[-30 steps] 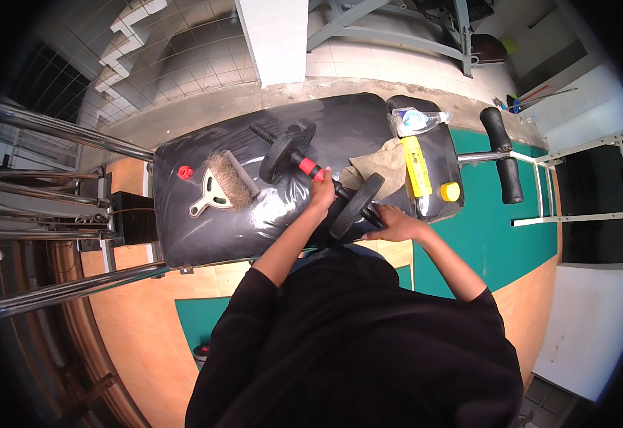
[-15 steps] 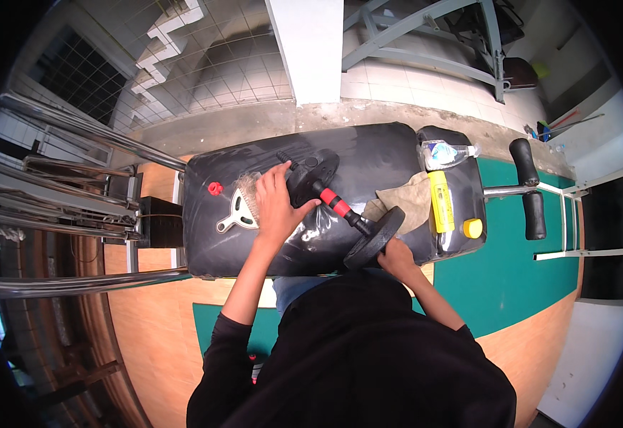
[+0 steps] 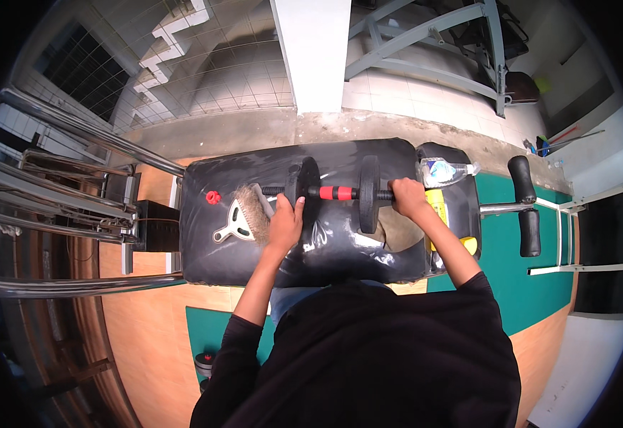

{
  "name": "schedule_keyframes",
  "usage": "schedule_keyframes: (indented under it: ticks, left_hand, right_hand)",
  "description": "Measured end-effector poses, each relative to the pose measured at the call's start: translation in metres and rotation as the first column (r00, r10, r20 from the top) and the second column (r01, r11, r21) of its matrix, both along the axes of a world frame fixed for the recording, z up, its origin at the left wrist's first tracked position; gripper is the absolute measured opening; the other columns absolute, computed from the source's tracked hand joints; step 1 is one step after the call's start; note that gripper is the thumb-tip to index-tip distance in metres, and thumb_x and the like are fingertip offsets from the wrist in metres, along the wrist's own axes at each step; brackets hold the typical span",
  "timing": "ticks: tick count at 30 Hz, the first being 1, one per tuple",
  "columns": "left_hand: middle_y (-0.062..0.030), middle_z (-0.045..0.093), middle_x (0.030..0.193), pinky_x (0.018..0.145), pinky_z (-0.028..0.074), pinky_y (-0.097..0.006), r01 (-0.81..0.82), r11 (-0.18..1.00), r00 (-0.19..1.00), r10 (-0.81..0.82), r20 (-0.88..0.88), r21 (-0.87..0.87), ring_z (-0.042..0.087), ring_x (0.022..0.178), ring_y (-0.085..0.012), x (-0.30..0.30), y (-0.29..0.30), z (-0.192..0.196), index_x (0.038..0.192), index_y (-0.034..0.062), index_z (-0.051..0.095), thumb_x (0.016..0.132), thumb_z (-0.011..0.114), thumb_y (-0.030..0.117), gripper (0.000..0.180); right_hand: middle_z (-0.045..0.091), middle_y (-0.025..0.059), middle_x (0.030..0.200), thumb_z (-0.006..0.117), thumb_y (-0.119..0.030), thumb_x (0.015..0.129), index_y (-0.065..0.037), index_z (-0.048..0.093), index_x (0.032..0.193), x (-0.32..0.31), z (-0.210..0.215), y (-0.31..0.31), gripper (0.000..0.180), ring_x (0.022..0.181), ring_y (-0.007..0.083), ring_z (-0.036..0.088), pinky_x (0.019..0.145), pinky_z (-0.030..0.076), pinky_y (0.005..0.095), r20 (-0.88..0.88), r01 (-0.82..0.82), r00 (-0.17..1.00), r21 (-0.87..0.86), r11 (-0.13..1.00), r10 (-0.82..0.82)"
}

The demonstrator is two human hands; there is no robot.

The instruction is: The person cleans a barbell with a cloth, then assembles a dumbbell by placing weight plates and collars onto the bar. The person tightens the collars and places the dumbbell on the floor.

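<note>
A dumbbell (image 3: 336,192) with black plates and a red-and-black grip lies level, left to right, over the black padded bench (image 3: 233,167). My left hand (image 3: 285,222) holds its left plate near the lower edge, thumb and fingers apart against it. The closed fingers of my right hand (image 3: 407,197) grip the bare bar end outside the right plate. Left of my left hand is a brush (image 3: 238,227) with a white handle and pale bristles. A small red collar nut (image 3: 213,197) sits farther left. Under the right plate lies a beige cloth (image 3: 402,234), partly covered.
On the bench's right section are a clear plastic bottle (image 3: 448,171) and a yellow container (image 3: 436,202), partly behind my right arm. Black foam rollers (image 3: 524,185) stick out at the right. Metal machine rails (image 3: 97,135) stand at the left. Another dumbbell (image 3: 204,362) lies on the floor mat.
The dumbbell has turned from slanting to level, its right end swinging up and away from me. My right hand rose with it, and my left hand moved lower on the left plate.
</note>
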State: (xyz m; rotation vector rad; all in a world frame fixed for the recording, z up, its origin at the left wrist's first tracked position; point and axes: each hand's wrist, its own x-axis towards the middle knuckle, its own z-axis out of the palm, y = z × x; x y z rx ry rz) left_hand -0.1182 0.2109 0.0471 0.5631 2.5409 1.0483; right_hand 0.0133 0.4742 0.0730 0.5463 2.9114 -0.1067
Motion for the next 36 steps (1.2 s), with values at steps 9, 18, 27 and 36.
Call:
schedule_keyframes:
  ticks: [9,18,27,36]
  left_hand:
    - [-0.0303,0.051,0.096,0.065,0.047,-0.052,-0.033,0.999,0.978,0.032,-0.207,-0.006,0.057,0.074,-0.0491,0.017,0.019,-0.009,0.104,-0.0068,0.037,0.091,0.05,0.033,0.044]
    - [-0.0267,0.051,0.096,0.062,0.049,-0.049,-0.041,0.999,0.96,0.047,-0.277,0.026,0.059,0.073,-0.0452,0.03,0.02,-0.017,0.105,-0.0062,0.038,0.09,0.053,0.034,0.046]
    - [-0.0273,0.05,0.094,0.064,0.05,-0.047,0.005,0.999,0.963,0.007,-0.268,0.045,0.057,0.08,-0.0446,0.029,0.016,-0.025,0.105,-0.0085,0.036,0.09,0.052,0.032,0.046]
    - [-0.0314,0.043,0.118,0.082,0.048,-0.047,0.28,0.958,0.938,-0.259,-0.229,0.066,0.05,0.105,-0.0424,0.012,0.001,-0.057,0.123,-0.0127,0.031,0.09,0.049,0.036,0.062]
  right_hand:
    - [0.065,0.0188,0.077,0.064,-0.009,0.067,-0.003,0.066,0.071,-0.02,-0.031,-0.006,0.008,0.075,0.0349,0.065,0.068,0.053,0.0404,-0.089,0.034,0.995,-0.072,0.997,-0.04]
    - [0.059,0.0179,0.1,0.065,-0.007,0.068,-0.002,0.057,0.104,-0.01,-0.029,0.011,0.037,0.104,0.0349,0.055,0.092,0.042,0.0432,-0.051,-0.044,0.998,-0.263,0.964,0.031]
    - [0.054,0.0186,0.112,0.062,-0.004,0.076,0.0,0.053,0.108,-0.01,0.028,-0.014,0.034,0.106,0.0358,0.049,0.092,0.038,0.0401,-0.583,-0.023,0.803,-0.242,0.97,-0.127]
    - [0.049,0.0126,0.118,0.065,-0.017,0.076,-0.008,0.056,0.106,-0.175,0.05,-0.201,0.032,0.108,0.0309,0.047,0.089,0.039,0.041,-0.478,-0.618,0.753,-0.278,0.735,0.452]
